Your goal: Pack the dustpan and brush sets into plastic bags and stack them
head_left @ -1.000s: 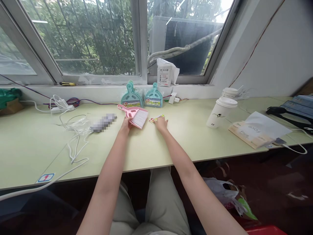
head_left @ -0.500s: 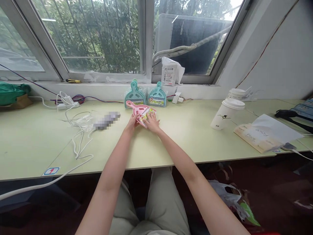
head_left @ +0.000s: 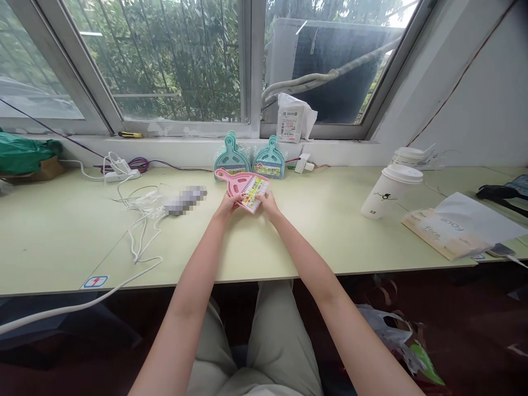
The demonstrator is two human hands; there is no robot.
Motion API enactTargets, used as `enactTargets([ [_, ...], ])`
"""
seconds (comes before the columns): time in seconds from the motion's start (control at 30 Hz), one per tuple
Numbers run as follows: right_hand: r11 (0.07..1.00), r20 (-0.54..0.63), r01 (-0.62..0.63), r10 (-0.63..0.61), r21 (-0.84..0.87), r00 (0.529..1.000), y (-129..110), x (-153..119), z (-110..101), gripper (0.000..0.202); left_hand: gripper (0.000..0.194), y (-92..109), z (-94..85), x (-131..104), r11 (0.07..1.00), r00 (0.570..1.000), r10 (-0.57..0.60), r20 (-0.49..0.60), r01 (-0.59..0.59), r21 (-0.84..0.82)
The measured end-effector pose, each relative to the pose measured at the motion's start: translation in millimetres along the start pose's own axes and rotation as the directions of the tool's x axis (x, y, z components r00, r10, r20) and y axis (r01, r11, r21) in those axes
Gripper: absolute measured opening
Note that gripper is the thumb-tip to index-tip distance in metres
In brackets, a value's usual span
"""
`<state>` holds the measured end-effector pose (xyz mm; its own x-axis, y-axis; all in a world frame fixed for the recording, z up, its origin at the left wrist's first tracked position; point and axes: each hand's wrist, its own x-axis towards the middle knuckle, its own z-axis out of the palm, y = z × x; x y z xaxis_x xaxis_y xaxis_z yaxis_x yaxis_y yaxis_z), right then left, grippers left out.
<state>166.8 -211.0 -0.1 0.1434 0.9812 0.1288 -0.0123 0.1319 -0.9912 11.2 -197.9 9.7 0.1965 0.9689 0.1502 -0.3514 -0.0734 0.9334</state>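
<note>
Head view, nearest: two trousered legs below the table edge; beside them, a plastic bag on the dark red floor.
Table: pale green-yellow top with visible seams; a blue-edged sticker near the front edge, on the left.
Left hand: grips the lower left rim of the pink dustpan, fingers curled around it.
Right hand: pinches the lower right side of the printed card; finger spacing is too small to tell.
Pink dustpan: between both hands over the table, tilted, with a white-bristled brush on it and the card over the bristles.
Table left: white cable, blurred grey object, white power strip, green bag.
Table right: two lidded white cups, one behind the other; paper over a flat packet.
Table back: two groups of teal dustpans, side by side near the wall.
Sill: yellow cutter, white box in plastic.
Window: grey frame; bars and leaves outside.
</note>
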Motion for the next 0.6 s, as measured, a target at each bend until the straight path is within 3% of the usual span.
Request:
enactTargets([
  [0.07,0.954,0.075,-0.107,0.09,0.28,0.993,1.3,1.8,-2.6,0.047,0.066,2.5,1.4,-2.0,0.999,0.999,0.003,0.051,-0.005,0.04],
  [0.17,0.879,0.076,-0.16,0.141,0.449,0.987,0.9,3.6,-7.0,0.036,0.048,13.7,1.9,-4.4,0.986,0.994,-0.034,0.105,0.016,0.163],
  [0.23,0.863,0.068,-0.14,0.122,0.485,0.99,0.0,3.9,-10.2,0.034,0.036,25.4,-2.5,-5.1,0.937,1.0,0.027,-0.004,-0.024,0.35],
  [0.27,0.858,0.063,-0.124,0.107,0.498,0.992,-0.5,3.9,-11.8,0.035,0.036,31.7,-7.0,-5.2,0.876,0.986,0.12,-0.111,-0.053,0.48],
  [0.3,0.854,0.053,-0.108,0.094,0.509,0.994,-0.9,3.8,-13.4,0.036,0.035,37.6,-13.3,-5.1,0.782,0.94,0.255,-0.226,-0.063,0.62],
  [0.33,0.85,0.04,-0.095,0.087,0.517,0.995,-1.1,3.8,-14.8,0.038,0.034,42.9,-21.1,-4.9,0.665,0.858,0.404,-0.317,-0.038,0.746],
  [0.4,0.846,0.018,-0.085,0.089,0.527,0.996,-1.3,3.9,-17.2,0.04,0.034,50.3,-40.3,-3.9,0.451,0.675,0.622,-0.397,0.105,0.886],
  [0.43,0.843,0.011,-0.088,0.098,0.53,0.995,-1.3,4.2,-18.1,0.041,0.036,52.1,-50.4,-2.9,0.386,0.621,0.663,-0.417,0.192,0.902],
  [0.47,0.841,0.003,-0.092,0.107,0.534,0.994,-1.4,4.6,-18.8,0.041,0.037,52.8,-60.1,-1.5,0.351,0.601,0.665,-0.444,0.272,0.896],
  [0.53,0.836,-0.011,-0.1,0.126,0.539,0.992,-1.6,5.6,-19.8,0.041,0.035,51.3,-75.4,2.2,0.34,0.644,0.571,-0.51,0.38,0.86],
  [0.6,0.836,-0.026,-0.099,0.134,0.54,0.991,-2.1,6.4,-20.4,0.04,0.03,47.8,-82.3,5.6,0.361,0.716,0.461,-0.524,0.388,0.848],
])
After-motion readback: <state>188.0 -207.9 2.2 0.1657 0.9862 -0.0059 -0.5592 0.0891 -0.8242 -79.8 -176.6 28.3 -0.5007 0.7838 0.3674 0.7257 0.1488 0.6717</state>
